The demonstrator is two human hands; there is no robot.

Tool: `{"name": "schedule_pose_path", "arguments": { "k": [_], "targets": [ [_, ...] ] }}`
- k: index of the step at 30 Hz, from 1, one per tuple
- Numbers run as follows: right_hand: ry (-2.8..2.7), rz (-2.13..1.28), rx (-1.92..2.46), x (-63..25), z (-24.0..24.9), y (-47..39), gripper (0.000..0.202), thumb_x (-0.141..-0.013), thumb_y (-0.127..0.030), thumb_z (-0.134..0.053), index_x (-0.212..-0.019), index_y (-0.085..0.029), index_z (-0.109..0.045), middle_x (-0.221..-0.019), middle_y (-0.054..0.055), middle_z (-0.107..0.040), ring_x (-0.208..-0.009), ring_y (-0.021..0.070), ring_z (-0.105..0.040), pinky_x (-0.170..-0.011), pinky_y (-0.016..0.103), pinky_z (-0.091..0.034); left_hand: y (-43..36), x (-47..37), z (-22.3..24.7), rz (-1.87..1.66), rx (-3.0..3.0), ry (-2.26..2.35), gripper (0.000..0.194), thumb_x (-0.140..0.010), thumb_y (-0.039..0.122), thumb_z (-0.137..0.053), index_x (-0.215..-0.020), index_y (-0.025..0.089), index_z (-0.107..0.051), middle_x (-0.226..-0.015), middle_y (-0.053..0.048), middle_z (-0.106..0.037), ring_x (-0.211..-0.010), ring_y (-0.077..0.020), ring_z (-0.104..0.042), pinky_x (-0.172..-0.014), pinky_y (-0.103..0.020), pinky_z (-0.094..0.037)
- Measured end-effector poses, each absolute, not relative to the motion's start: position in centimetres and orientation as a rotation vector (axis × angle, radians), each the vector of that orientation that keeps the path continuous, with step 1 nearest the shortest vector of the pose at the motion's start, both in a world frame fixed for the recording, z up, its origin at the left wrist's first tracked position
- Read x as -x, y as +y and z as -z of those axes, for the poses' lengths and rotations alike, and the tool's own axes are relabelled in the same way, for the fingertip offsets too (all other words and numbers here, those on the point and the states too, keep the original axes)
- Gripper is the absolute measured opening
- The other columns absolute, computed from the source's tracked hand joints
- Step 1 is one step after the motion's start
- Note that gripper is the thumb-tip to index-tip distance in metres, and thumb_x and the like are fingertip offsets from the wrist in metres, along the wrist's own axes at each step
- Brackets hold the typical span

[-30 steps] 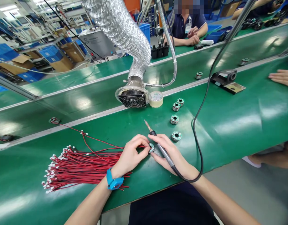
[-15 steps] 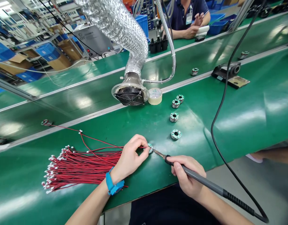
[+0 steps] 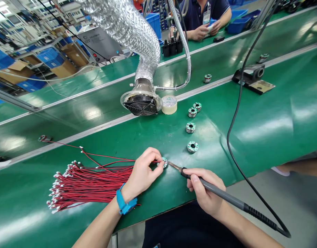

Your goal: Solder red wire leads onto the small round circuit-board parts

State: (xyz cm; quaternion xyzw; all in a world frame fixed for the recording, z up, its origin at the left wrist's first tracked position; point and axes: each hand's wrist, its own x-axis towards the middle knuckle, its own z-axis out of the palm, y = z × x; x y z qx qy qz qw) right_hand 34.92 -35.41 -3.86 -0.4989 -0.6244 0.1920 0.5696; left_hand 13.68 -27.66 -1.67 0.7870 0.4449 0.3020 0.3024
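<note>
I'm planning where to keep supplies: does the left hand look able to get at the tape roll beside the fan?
Probably yes, but not while it pinches the red wire. Between the left hand and the tape roll, the bench looks clear; the fan crowds one side.

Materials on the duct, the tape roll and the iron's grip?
Duct: likely aluminium foil, shiny, given its crinkled silver ribs.
Tape roll: probably clear plastic film, glossy; pale yellowish side, with print showing through the top.
Iron's grip: looks like matt grey plastic or rubber, from its dull, even surface; which one, I can't tell.
</note>
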Motion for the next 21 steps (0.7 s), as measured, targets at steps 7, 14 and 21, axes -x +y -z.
{"name": "schedule_pose_path", "arguments": {
  "k": [7, 14, 21],
  "targets": [
    [-1.499, -0.447, 1.175, -34.8, 3.5, -34.9, 0.020, -0.100, -0.017, -0.055, -0.098, -0.022, -0.074, -0.069, -0.004, -0.074, -0.054, 0.0108, -0.070, -0.053, 0.022, -0.054, -27.7, -13.8, 1.6, -0.800, -2.109, 1.198, 0.012, -0.094, 0.017, -0.065, -0.083, 0.020, -0.062, -0.095, -0.005, -0.066, -0.088, -0.0171, -0.063, -0.079, -0.028, -0.049],
    [-1.426, -0.567, 1.167, -35.1, 4.2, -35.3, 0.020, -0.102, -0.017, -0.054, -0.106, -0.023, -0.073, -0.065, -0.007, -0.070, -0.053, 0.0087, -0.068, -0.054, 0.020, -0.054, -27.7, -13.8, 1.4, -0.744, -2.159, 1.222, 0.011, -0.093, 0.014, -0.064, -0.084, 0.020, -0.061, -0.097, -0.005, -0.065, -0.087, -0.0162, -0.062, -0.075, -0.027, -0.047],
    [-1.525, -0.235, 1.171, -36.8, 4.6, -33.6, 0.033, -0.098, -0.009, -0.059, -0.126, -0.022, -0.070, -0.083, 0.000, -0.074, -0.065, 0.0133, -0.069, -0.063, 0.027, -0.055, -27.4, -14.0, 0.3, -0.608, -2.230, 1.268, 0.012, -0.092, 0.014, -0.063, -0.082, 0.021, -0.060, -0.096, -0.003, -0.065, -0.080, -0.0144, -0.060, -0.072, -0.027, -0.045]
  ]
}}
